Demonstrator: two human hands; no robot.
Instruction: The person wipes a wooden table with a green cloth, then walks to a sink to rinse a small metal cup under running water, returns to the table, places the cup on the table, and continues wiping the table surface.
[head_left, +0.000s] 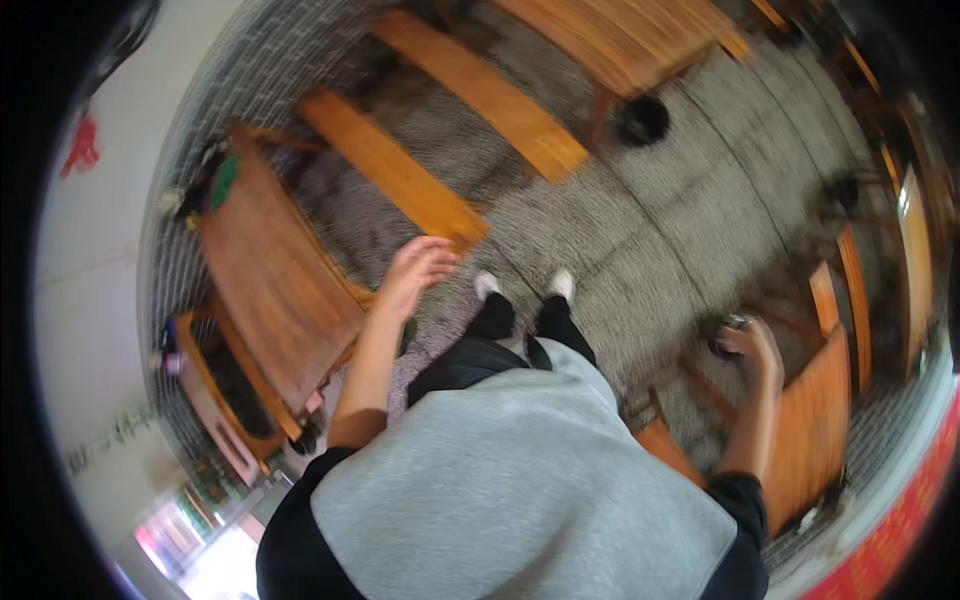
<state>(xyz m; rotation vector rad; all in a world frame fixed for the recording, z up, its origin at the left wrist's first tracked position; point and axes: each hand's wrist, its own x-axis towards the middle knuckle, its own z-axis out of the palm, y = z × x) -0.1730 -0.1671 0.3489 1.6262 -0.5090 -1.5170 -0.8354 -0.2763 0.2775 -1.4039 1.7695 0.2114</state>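
Observation:
My left hand (420, 274) hovers in front of me with loosely bent fingers and nothing in it. From this angle it overlaps the near end of a wooden bench (397, 172); whether they touch is unclear. On the right, my right hand (756, 349) is blurred, its fingers over a small dark object with a shiny part (729, 334). I cannot tell whether that object is held or sits behind the hand. A wooden table (814, 427) lies beside my right forearm. Another wooden table (281, 270), with a green item (223, 181) on it, is left of my left hand.
Grey floor tiles (630, 217) stretch ahead of my white shoes (561, 285). A second bench (487, 94) and a further table (630, 37) stand ahead, with a round black bin (643, 120) by the table's corner. More benches (855, 307) line the right side. A tiled wall (225, 97) bounds the left.

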